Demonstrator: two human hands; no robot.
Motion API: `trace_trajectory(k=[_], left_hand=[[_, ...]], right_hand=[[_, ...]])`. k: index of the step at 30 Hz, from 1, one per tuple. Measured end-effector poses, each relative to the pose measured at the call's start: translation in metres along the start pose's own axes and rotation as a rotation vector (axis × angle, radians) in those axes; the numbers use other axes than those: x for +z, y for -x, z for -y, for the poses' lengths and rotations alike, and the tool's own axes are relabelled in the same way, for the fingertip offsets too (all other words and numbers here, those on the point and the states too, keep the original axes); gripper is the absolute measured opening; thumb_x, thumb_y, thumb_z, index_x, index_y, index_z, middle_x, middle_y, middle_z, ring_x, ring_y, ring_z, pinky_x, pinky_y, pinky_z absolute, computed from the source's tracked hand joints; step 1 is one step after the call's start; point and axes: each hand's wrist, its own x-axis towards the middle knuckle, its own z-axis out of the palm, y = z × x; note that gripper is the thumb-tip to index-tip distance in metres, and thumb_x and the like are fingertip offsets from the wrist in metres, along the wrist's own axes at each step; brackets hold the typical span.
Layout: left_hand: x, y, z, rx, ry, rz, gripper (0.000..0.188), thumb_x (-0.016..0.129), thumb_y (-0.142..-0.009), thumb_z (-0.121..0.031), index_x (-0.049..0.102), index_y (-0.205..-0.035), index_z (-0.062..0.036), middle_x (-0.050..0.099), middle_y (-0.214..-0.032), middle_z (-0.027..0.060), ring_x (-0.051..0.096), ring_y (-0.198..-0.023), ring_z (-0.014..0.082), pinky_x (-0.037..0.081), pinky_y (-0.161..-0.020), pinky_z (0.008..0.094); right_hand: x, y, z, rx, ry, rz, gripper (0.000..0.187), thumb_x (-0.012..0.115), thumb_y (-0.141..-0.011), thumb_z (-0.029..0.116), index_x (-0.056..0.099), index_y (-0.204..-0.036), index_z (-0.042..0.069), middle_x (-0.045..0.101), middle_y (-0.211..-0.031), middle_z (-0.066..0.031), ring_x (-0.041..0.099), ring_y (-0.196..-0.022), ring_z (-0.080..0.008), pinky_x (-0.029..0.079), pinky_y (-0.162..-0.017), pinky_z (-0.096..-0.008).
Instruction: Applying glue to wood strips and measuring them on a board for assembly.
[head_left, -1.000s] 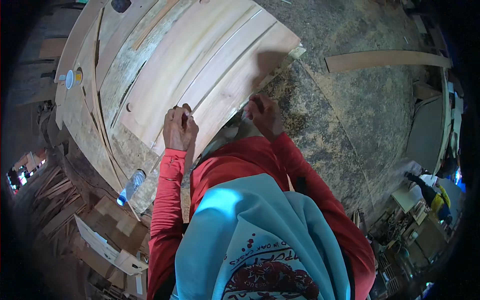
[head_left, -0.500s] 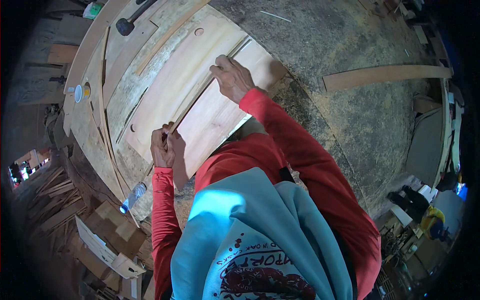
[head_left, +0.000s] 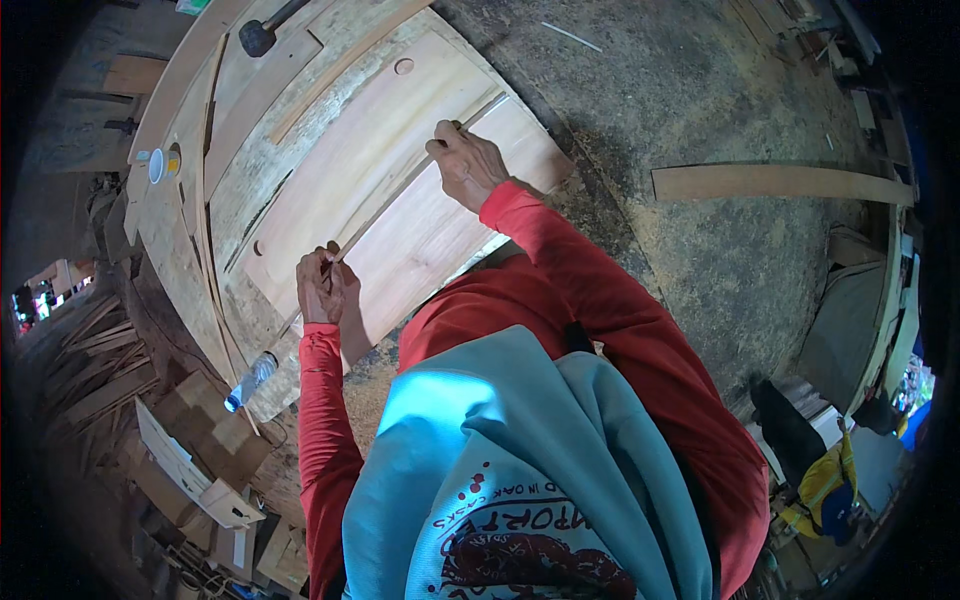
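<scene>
A pale wooden panel lies at a slant on the worktable, with a small round mark near each far corner. Along its length runs a long, thin wooden strip, low against the surface. My left hand pinches the strip near its left end, fingers closed. Toward the other end my right hand grips the strip with curled fingers, knuckles up. Whether the strip sits in a groove or just on the face, I cannot tell.
A black-headed mallet lies on the worktable at the far left, near loose long strips and a cup. A plastic bottle lies by the left edge. A curved board is at the right; scrap wood is piled lower left.
The strip has come down closer to the panel, and its far end no longer shows the gap seen before. Both hands keep hold of it, shifted slightly. The view has turned a little.
</scene>
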Motion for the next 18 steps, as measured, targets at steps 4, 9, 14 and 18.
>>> trace_trajectory(k=[4, 9, 14, 18], left_hand=[[0.003, -0.001, -0.001, -0.024, -0.010, 0.012, 0.016, 0.064, -0.089, -0.005, 0.059, -0.104, -0.0027, 0.059, -0.097, 0.0161, 0.058, -0.095, 0.0344, 0.048, -0.084, 0.0430], [0.002, -0.003, -0.006, -0.010, -0.026, 0.016, 0.015, 0.065, -0.089, -0.007, 0.059, -0.101, -0.0032, 0.059, -0.097, 0.0158, 0.058, -0.094, 0.0340, 0.049, -0.084, 0.0429], [0.004, -0.001, 0.004, -0.023, -0.134, 0.069, 0.022, 0.066, -0.090, -0.009, 0.062, -0.111, -0.0022, 0.064, -0.102, 0.0161, 0.064, -0.097, 0.0319, 0.052, -0.084, 0.0402], [0.008, 0.002, 0.011, -0.058, -0.092, 0.050, 0.021, 0.067, -0.091, -0.009, 0.062, -0.110, -0.0026, 0.064, -0.102, 0.0151, 0.065, -0.095, 0.0303, 0.053, -0.083, 0.0389]], right_hand=[[-0.005, -0.001, -0.004, 0.004, -0.044, 0.020, 0.018, 0.062, -0.075, -0.006, 0.060, -0.091, 0.001, 0.050, -0.097, -0.0133, 0.061, -0.088, -0.0327, 0.055, -0.068, -0.0448], [-0.005, -0.001, -0.009, -0.011, -0.058, 0.028, 0.014, 0.064, -0.074, -0.001, 0.062, -0.087, 0.003, 0.052, -0.095, -0.0135, 0.061, -0.087, -0.0335, 0.055, -0.065, -0.0444], [-0.002, 0.000, -0.013, -0.020, -0.057, 0.014, 0.012, 0.063, -0.074, 0.000, 0.061, -0.086, 0.003, 0.051, -0.098, -0.0130, 0.062, -0.088, -0.0324, 0.054, -0.065, -0.0441], [-0.004, 0.002, -0.014, -0.019, -0.075, 0.005, 0.011, 0.063, -0.075, 0.001, 0.060, -0.085, 0.003, 0.052, -0.098, -0.0125, 0.062, -0.090, -0.0321, 0.054, -0.064, -0.0439]])
